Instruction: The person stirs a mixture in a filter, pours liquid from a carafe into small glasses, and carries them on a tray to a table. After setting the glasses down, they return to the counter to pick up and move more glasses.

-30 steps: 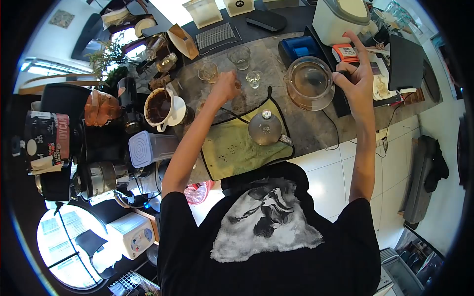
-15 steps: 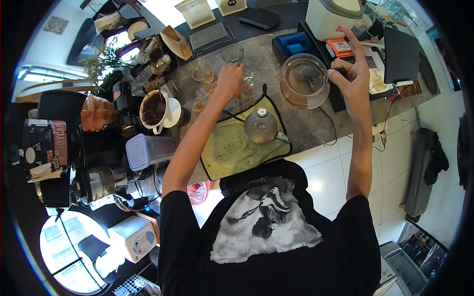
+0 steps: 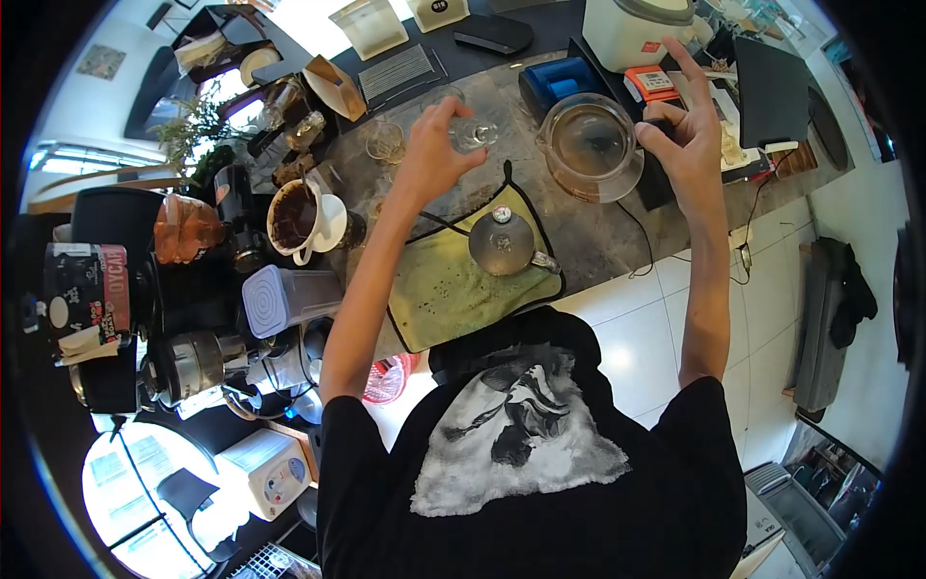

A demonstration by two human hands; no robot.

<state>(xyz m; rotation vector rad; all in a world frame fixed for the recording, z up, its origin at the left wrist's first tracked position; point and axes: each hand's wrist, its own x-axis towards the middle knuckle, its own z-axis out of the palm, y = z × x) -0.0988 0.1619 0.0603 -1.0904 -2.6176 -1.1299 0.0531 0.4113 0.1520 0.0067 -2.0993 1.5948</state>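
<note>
My left hand [image 3: 439, 159] is closed on a small clear glass [image 3: 472, 135], held above the counter. The glass looks tilted, with its opening to the right. My right hand [image 3: 687, 145] grips the dark handle of a round glass coffee server [image 3: 590, 159], its index finger pointing up. Brownish liquid shows in the server. Below and left of my left hand, other small glasses [image 3: 386, 143] stand on the counter, partly covered by the hand and forearm. A metal gooseneck kettle [image 3: 502, 241] stands on a green cloth [image 3: 434, 289] between my arms.
At left, a white dripper [image 3: 294, 217] holds dark coffee grounds, near a lidded plastic container [image 3: 289, 299]. A blue-topped device [image 3: 564, 85] and a white canister [image 3: 627, 39] stand behind the server. A cable [image 3: 641, 241] hangs over the counter's right edge.
My left hand has lifted the small glass off the counter and tilted it, moving slightly left. My right hand keeps its grip on the server. The whole view has shifted a little.
</note>
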